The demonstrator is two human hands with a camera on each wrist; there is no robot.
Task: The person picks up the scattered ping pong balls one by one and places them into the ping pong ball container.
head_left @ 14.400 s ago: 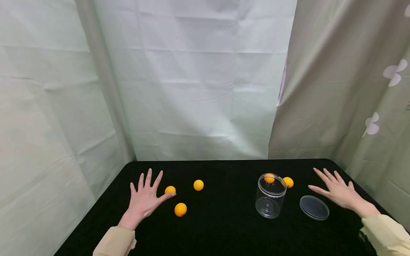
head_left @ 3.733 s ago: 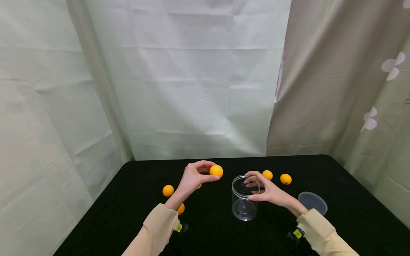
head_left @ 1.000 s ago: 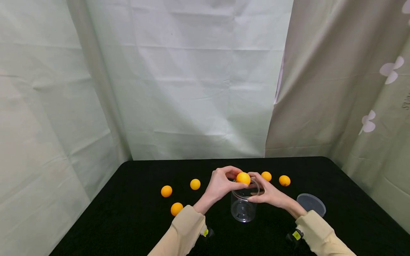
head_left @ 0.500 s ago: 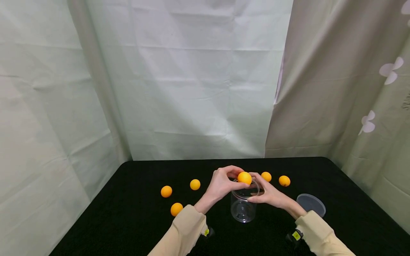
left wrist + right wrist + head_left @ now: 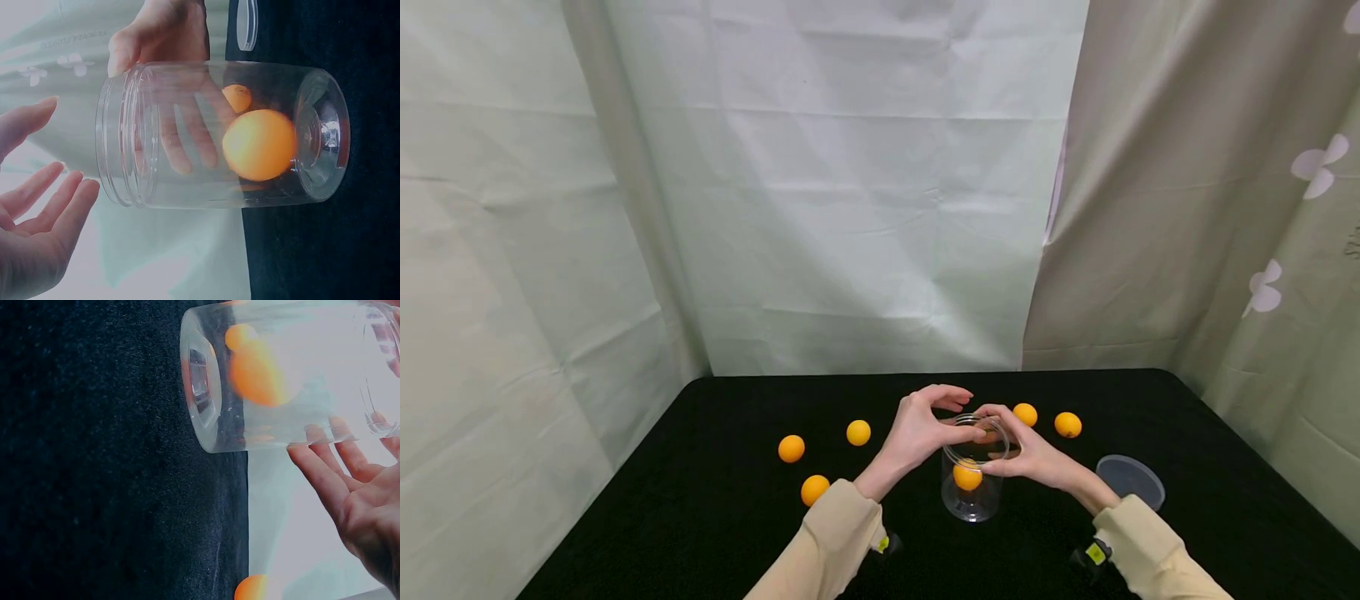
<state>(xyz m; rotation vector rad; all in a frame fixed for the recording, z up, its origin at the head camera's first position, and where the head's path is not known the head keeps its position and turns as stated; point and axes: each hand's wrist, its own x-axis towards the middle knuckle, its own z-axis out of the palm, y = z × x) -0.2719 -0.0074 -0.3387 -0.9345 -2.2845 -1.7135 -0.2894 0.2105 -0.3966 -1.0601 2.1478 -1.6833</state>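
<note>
Below the rim, inside a clear plastic jar (image 5: 951, 498), is an orange ball (image 5: 967, 477), near the jar's lower half in the left wrist view. My left hand (image 5: 917, 427) is over the jar's mouth, its thumb and fingers spread apart with nothing between them. Around the upper side of the jar, just under its rim, my right hand (image 5: 1037, 454) grips with thumb and fingers. The jar stands upright on the black table. Its round lid (image 5: 1130, 480) lies flat to the right, near my right forearm.
More orange balls rest on the black table (image 5: 715, 517): a far-left ball (image 5: 791, 448), a ball (image 5: 858, 432) behind it, one (image 5: 814, 490) beside my left sleeve. To the right, behind the jar, are two balls, one (image 5: 1025, 414) nearer and another (image 5: 1067, 425). Curtains hang around.
Half a second ago my left hand pinched the ball above the jar's mouth. Its fingers have parted and the ball has dropped into the jar. My right hand keeps its grip.
</note>
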